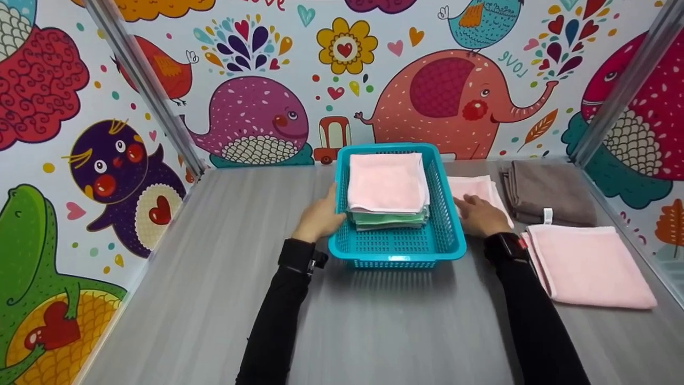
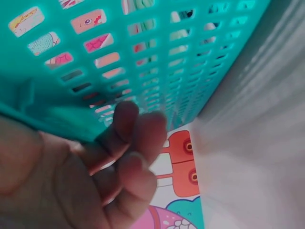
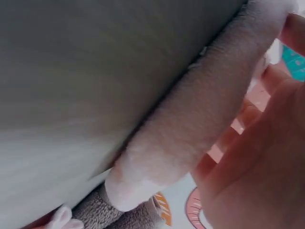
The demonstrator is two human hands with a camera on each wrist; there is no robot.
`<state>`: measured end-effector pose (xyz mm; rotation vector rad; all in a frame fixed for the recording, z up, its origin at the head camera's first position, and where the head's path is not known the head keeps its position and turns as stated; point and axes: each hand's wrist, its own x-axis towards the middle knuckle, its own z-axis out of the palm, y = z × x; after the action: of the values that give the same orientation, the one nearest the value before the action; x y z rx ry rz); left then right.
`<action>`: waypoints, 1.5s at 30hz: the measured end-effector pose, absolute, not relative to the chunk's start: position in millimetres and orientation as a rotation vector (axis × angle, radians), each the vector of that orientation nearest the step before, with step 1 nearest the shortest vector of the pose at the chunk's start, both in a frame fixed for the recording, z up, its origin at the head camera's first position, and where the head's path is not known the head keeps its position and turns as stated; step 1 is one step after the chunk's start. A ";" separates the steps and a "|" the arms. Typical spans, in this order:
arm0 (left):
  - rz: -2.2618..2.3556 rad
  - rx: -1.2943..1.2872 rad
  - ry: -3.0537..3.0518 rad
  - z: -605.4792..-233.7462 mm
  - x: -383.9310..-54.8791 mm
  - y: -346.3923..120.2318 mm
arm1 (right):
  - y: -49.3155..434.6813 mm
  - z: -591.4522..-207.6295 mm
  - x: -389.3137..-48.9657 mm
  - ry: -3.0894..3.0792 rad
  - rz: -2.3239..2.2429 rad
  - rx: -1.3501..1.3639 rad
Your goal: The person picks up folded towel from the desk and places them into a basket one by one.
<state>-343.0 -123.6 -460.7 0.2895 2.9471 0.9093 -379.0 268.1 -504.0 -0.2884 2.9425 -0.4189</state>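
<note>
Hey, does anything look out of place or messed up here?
The turquoise plastic basket looks intact, nothing spilled. Slightly odd: a small white tag sticks out between the folded grey-brown towel and the large folded pink towel, breaking their neat edges.

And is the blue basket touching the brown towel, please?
Apart: the head view shows a pink cloth between the blue basket and brown towel.
</note>
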 end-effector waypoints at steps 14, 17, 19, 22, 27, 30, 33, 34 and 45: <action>0.866 0.262 2.919 -462.0 -343.9 -124.5 | 264.1 -500.4 -319.8 3.002 -0.284 -0.379; 0.856 0.254 2.929 -461.7 -345.4 -128.9 | 257.5 -500.4 -310.2 3.017 -0.257 -0.392; 0.856 0.262 2.929 -462.1 -346.2 -130.8 | 254.8 -499.5 -304.0 3.023 -0.239 -0.394; 0.857 0.269 2.920 -463.1 -346.2 -131.4 | 254.4 -496.6 -293.6 3.015 -0.201 -0.397; 0.856 0.269 2.913 -464.1 -345.2 -129.7 | 256.3 -487.6 -276.0 2.973 -0.125 -0.415; 0.864 0.278 2.909 -465.3 -344.7 -129.5 | 252.3 -480.6 -266.9 2.943 -0.093 -0.410; 0.882 0.286 2.900 -466.2 -344.8 -130.6 | 248.9 -475.3 -264.1 2.928 -0.081 -0.437; 0.886 0.285 2.897 -466.7 -344.7 -131.2 | 249.1 -474.5 -264.8 2.926 -0.099 -0.451; 0.917 0.303 2.879 -464.7 -345.8 -128.8 | 296.4 -483.4 -286.2 3.050 -0.586 -0.560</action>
<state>-345.8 -128.8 -464.7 0.3026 2.8793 0.9173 -286.2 296.4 -483.4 -0.5597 3.0502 -0.5863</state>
